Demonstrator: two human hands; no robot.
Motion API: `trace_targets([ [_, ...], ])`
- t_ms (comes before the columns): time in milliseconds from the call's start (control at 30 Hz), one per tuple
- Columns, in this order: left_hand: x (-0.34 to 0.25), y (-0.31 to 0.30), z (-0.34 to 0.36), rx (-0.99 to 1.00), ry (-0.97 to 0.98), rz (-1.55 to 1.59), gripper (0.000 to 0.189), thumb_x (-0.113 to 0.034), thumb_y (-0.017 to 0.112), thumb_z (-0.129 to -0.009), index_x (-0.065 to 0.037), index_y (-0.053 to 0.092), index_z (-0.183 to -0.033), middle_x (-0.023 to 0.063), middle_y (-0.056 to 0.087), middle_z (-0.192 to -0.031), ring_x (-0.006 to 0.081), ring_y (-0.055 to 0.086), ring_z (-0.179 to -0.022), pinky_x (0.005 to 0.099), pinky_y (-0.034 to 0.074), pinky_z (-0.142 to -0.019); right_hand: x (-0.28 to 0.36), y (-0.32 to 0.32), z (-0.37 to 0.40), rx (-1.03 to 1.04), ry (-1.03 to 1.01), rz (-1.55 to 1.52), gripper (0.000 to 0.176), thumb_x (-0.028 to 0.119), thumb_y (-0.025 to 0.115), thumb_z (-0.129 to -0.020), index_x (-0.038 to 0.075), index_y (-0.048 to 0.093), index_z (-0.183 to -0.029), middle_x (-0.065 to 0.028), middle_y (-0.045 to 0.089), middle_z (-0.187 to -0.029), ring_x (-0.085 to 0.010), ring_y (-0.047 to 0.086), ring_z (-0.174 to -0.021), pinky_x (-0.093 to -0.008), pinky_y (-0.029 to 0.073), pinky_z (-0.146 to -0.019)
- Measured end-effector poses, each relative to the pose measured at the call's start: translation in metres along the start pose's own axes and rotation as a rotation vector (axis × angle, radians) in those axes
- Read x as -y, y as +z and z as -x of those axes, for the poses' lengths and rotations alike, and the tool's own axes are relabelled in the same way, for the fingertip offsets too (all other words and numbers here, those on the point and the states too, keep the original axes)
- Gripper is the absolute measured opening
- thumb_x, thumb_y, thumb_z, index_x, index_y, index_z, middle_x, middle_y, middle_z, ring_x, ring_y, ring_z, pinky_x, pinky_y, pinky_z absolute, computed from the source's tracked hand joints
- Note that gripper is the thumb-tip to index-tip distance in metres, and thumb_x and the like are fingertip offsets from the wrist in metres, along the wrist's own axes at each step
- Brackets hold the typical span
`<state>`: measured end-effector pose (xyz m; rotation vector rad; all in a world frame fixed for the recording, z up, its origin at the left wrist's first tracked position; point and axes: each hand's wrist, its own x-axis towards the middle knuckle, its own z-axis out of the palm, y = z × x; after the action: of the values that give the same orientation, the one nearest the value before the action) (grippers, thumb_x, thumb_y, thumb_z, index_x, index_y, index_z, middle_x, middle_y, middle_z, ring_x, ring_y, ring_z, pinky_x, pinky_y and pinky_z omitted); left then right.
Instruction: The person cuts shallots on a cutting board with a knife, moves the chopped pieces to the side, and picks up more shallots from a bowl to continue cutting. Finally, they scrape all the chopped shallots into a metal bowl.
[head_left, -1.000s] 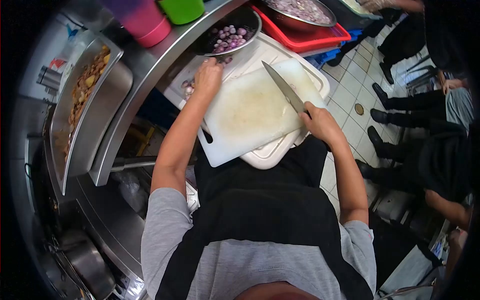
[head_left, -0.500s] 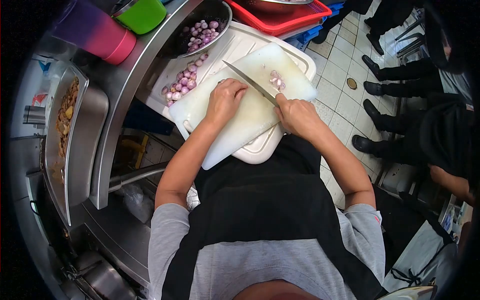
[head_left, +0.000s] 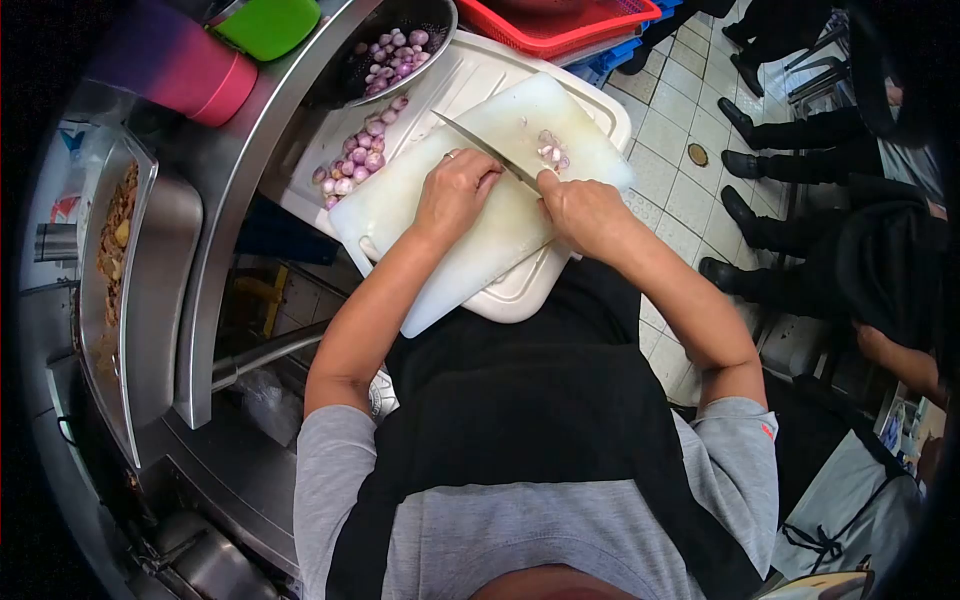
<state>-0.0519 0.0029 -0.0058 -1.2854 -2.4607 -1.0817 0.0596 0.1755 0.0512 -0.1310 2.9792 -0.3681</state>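
Observation:
My right hand [head_left: 585, 212] is closed round the handle of a kitchen knife [head_left: 468, 134], its blade slanting up and left across the white cutting board [head_left: 505, 235]. Close against the blade, my left hand [head_left: 457, 192] has its fingers curled down on the board; whatever sits under the fingertips is hidden. Sliced shallot pieces [head_left: 552, 152] lie in a small heap beyond the knife, at the board's right. Along the board's left edge, whole peeled shallots [head_left: 352, 165] are piled on a cream plastic lid [head_left: 518, 300] beneath the board.
A metal colander [head_left: 446, 32] holding more shallots stands at the back. Behind it is a red basket [head_left: 540, 45]. To the left runs a steel counter [head_left: 240, 180] with a food pan [head_left: 170, 250] and a pink-purple container [head_left: 222, 90]. Several people in black shoes [head_left: 742, 165] stand at right.
The knife and my right hand have shifted slightly left, bringing the blade closer to my left fingers. My left hand stays curled on the board. The whole view has shifted a little.

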Motion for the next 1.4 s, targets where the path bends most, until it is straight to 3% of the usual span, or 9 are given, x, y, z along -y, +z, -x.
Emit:
trace_targets([
  [100, 0.002, -0.002, 0.001, -0.022, 0.035, -0.003, 0.012, -0.002, 0.072, -0.076, -0.003, 0.070, -0.088, 0.0088, 0.069, -0.089, 0.0271, 0.066, -0.085, 0.0358, 0.053, -0.076, 0.010, -0.022, 0.010, 0.087, 0.002, 0.049, 0.016, 0.010, 0.048, -0.089, -0.003, 0.051, -0.096, -0.0230, 0.068, -0.074, -0.0387, 0.070, -0.071, -0.0464, 0.055, -0.059],
  [233, 0.000, -0.001, 0.000, -0.030, 0.013, -0.016, 0.012, -0.001, 0.072, -0.075, -0.003, 0.069, -0.087, 0.0082, 0.069, -0.089, 0.0271, 0.066, -0.084, 0.0363, 0.053, -0.076, 0.011, -0.003, 0.007, 0.064, 0.039, 0.021, 0.015, 0.009, 0.048, -0.088, -0.003, 0.052, -0.096, -0.0229, 0.068, -0.074, -0.0386, 0.070, -0.070, -0.0464, 0.056, -0.059],
  [300, 0.000, -0.002, 0.000, -0.030, 0.016, -0.013, 0.011, -0.002, 0.072, -0.075, -0.003, 0.069, -0.086, 0.0081, 0.069, -0.088, 0.0271, 0.066, -0.084, 0.0365, 0.053, -0.076, 0.008, 0.006, -0.001, 0.005, 0.066, -0.031, 0.022, 0.019, 0.051, -0.094, -0.002, 0.047, -0.095, -0.0213, 0.066, -0.072, -0.0395, 0.067, -0.070, -0.0492, 0.053, -0.060],
  [833, 0.001, -0.002, 0.002, -0.026, 0.023, -0.051, 0.009, -0.004, 0.071, -0.077, -0.003, 0.067, -0.085, 0.0092, 0.066, -0.086, 0.0285, 0.064, -0.083, 0.0381, 0.052, -0.074, 0.011, -0.009, 0.002, 0.071, 0.048, -0.055, 0.022, 0.020, 0.053, -0.093, -0.002, 0.049, -0.094, -0.0235, 0.065, -0.070, -0.0414, 0.066, -0.069, -0.0502, 0.052, -0.064],
  [1033, 0.000, -0.002, 0.003, -0.025, 0.011, -0.051, 0.009, -0.004, 0.071, -0.077, -0.003, 0.067, -0.085, 0.0098, 0.066, -0.087, 0.0292, 0.063, -0.084, 0.0386, 0.052, -0.074, 0.010, -0.004, -0.003, 0.011, 0.071, -0.151, 0.023, 0.021, 0.054, -0.093, -0.002, 0.050, -0.095, -0.0257, 0.065, -0.076, -0.0429, 0.065, -0.076, -0.0514, 0.051, -0.068],
  [1133, 0.002, -0.001, 0.004, -0.045, 0.002, -0.034, 0.008, -0.004, 0.070, -0.077, -0.003, 0.067, -0.085, 0.0104, 0.066, -0.087, 0.0297, 0.063, -0.084, 0.0389, 0.052, -0.075, 0.013, -0.019, -0.001, 0.107, 0.092, -0.142, 0.024, 0.020, 0.055, -0.092, -0.003, 0.050, -0.096, -0.0288, 0.065, -0.079, -0.0457, 0.064, -0.079, -0.0527, 0.049, -0.073],
  [1400, -0.011, -0.005, 0.005, -0.127, -0.008, 0.095, 0.008, -0.009, 0.070, -0.076, -0.006, 0.066, -0.083, 0.0096, 0.063, -0.086, 0.0305, 0.063, -0.087, 0.0399, 0.051, -0.078, 0.006, 0.014, -0.017, 0.029, 0.176, -0.348, 0.028, 0.023, 0.052, -0.094, -0.003, 0.050, -0.103, -0.0337, 0.063, -0.087, -0.0490, 0.062, -0.087, -0.0556, 0.047, -0.079],
])
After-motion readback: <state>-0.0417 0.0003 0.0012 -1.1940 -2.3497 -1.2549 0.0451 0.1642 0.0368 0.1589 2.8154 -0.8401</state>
